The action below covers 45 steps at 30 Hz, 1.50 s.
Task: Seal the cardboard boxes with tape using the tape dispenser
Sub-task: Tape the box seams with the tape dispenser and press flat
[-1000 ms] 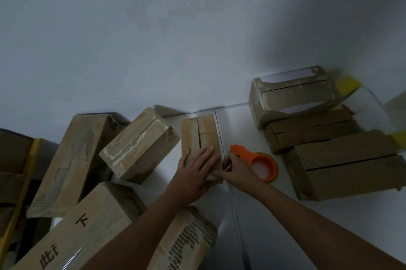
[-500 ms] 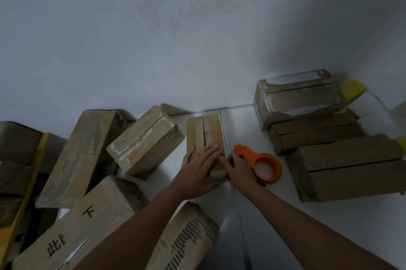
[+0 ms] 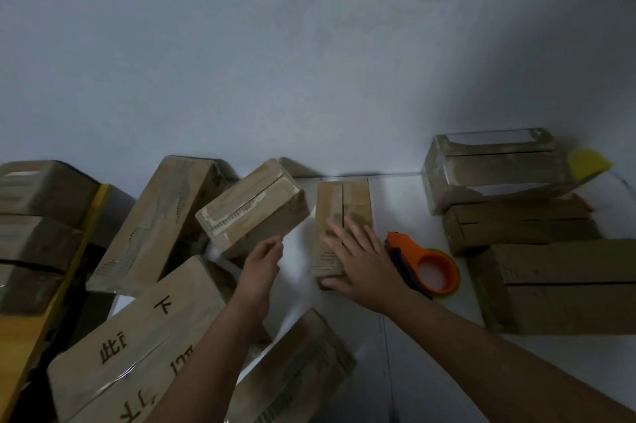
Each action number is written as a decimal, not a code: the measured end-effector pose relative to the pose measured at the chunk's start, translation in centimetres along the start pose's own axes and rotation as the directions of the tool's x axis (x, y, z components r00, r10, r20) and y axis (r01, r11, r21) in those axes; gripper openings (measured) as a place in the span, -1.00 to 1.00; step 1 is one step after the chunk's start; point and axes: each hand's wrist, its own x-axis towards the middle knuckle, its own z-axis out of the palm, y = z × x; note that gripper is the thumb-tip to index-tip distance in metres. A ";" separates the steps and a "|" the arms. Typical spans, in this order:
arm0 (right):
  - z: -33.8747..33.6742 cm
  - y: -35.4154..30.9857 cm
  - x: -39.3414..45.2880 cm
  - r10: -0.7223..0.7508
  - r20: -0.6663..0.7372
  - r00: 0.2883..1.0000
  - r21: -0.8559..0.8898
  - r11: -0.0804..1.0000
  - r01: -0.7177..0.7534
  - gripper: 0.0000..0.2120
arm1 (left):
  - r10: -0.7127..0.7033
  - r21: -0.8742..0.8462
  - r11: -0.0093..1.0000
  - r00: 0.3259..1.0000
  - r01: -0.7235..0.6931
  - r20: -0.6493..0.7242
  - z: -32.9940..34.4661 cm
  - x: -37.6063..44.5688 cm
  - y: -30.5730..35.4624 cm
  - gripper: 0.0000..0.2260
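Cardboard box (image 3: pixel 340 216) under the flat, open right hand (image 3: pixel 364 267) looks unsealed; orange tape dispenser (image 3: pixel 425 266) lies unheld beside it; left hand (image 3: pixel 263 262) hovers relaxed, holding nothing.

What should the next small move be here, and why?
Probably pick up the orange tape dispenser with the right hand. That hand lies flat on the small box, whose centre seam looks untaped, and the dispenser sits idle on the table just right of it. The left hand hangs free beside the box and could steady it.

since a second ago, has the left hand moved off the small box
Yes. The left hand has left the small box and now hovers to its left, near the tilted box.
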 end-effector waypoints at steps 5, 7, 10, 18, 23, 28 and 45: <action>1.5 -0.1 0.4 0.080 0.036 0.996 -0.140 0.987 -0.074 -0.24 | -0.371 -0.232 0.889 0.918 0.395 0.143 0.7 -0.2 -2.7 -0.73; 1.8 -0.2 0.1 0.118 0.005 0.993 -0.147 0.982 -0.116 -0.24 | -0.391 -0.250 0.870 0.903 0.425 0.176 0.9 -0.2 -3.2 -0.74; 1.7 -0.1 -0.2 0.144 -0.032 0.989 -0.133 0.980 -0.147 -0.23 | -0.358 -0.227 0.893 0.920 0.388 0.162 0.8 -0.1 -3.7 -0.81; 1.5 -0.5 0.1 0.152 0.035 0.988 -0.137 0.980 -0.146 -0.25 | -0.238 -0.215 0.949 0.971 0.231 -0.004 1.8 -0.3 -4.5 -0.89; 1.3 -0.8 0.1 0.143 0.032 0.989 -0.172 0.976 -0.135 -0.26 | -0.176 -0.129 0.977 0.983 0.169 -0.044 3.2 0.4 -4.2 -0.89; 1.3 -1.0 0.2 0.136 0.026 0.990 -0.176 0.976 -0.130 -0.27 | -0.161 -0.100 0.982 0.987 0.158 -0.025 4.1 1.3 -4.4 -0.90; 1.3 -0.8 0.3 0.173 0.061 0.983 -0.168 0.973 -0.160 -0.24 | 0.015 0.328 0.944 0.996 0.017 -0.093 3.6 2.3 -4.0 -0.83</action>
